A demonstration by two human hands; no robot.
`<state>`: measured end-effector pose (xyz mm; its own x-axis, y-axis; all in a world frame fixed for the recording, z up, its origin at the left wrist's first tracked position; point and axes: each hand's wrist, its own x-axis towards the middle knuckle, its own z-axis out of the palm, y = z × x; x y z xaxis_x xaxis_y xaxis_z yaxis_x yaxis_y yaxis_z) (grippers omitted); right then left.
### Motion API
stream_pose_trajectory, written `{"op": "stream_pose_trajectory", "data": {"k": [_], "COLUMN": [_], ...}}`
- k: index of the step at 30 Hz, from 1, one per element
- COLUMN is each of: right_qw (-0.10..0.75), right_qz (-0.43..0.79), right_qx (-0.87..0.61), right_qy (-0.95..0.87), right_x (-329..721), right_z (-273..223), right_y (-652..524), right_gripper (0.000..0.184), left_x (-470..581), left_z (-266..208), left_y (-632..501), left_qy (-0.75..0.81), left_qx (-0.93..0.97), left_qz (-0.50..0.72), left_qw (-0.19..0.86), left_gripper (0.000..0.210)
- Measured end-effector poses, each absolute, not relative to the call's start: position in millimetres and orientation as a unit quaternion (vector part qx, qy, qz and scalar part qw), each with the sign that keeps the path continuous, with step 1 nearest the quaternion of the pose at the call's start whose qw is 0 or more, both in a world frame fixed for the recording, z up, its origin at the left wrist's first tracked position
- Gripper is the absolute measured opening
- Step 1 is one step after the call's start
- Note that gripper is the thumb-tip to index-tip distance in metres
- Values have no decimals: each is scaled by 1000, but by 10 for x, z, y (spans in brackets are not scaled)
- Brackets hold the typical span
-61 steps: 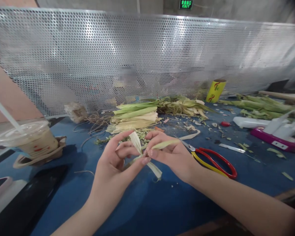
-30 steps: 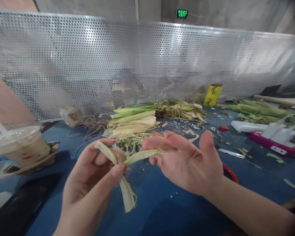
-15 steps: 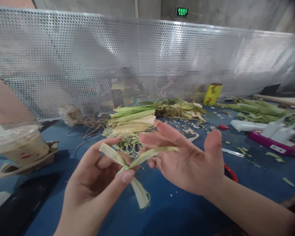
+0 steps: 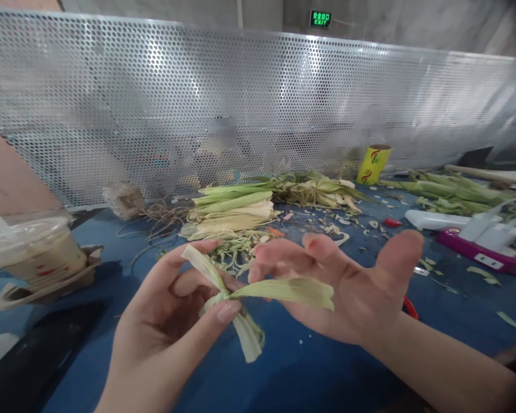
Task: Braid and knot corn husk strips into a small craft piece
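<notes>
Between the thumb and fingers of my left hand (image 4: 167, 321) is a knotted corn husk strip (image 4: 247, 335). Its pale green ends stick out up-left, to the right and downward from the knot. My right hand (image 4: 348, 287) is open beside it, palm turned up and thumb spread. The right-hand end of the strip lies in front of the right fingers and palm; whether it touches them I cannot tell. Beyond my hands is a stack of flattened corn husks (image 4: 236, 209), with a heap of thin shredded husk (image 4: 234, 252) in front of it.
To the left are a lidded drink cup (image 4: 34, 252) in a cardboard holder and a black phone-like slab (image 4: 47, 350). Twine (image 4: 165, 218) lies behind. A yellow tube (image 4: 372, 164), a purple power strip (image 4: 481, 248) and more husks (image 4: 456, 192) are at right. A perforated metal screen (image 4: 249, 103) closes the back.
My right hand has moved slightly right and down, its thumb spreading further out. The husk end on that side now shows its broad face and points lower. My left hand keeps its hold.
</notes>
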<state>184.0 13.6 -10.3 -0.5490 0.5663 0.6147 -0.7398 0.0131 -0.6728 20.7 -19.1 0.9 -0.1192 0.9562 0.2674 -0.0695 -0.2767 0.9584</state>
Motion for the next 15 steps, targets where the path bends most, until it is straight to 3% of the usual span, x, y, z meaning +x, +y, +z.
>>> {"op": "stream_pose_trajectory", "data": {"k": [11, 15], "right_qw": [430, 440], "right_qz": [719, 683], "right_qx": [134, 111], "right_qy": [-529, -573], "right_x": [1852, 1864], "right_z": [-49, -35], "right_y": [134, 143], "right_gripper": [49, 60], "left_x": [156, 150], "left_z": [-19, -30], "left_y": [-155, -149], "left_qy": [399, 389], "left_qx": [534, 556], "left_qz": [614, 607], "left_qw": [422, 412], "left_gripper": [33, 38]}}
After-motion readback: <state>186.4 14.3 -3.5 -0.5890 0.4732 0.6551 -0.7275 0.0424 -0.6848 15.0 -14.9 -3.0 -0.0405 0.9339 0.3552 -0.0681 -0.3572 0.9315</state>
